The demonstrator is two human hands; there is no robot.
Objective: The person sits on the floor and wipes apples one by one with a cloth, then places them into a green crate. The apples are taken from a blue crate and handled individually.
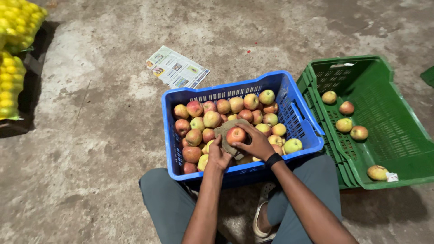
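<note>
My right hand (257,143) grips the red apple (235,135) while my left hand (219,156) apparently clasps the cloth (224,130); wipe all round, gently.

Green crate (398,149) off to the side, newspaper sheet (177,68) on the concrete, yellow net sacks (13,27) stacked in the corner.
</note>
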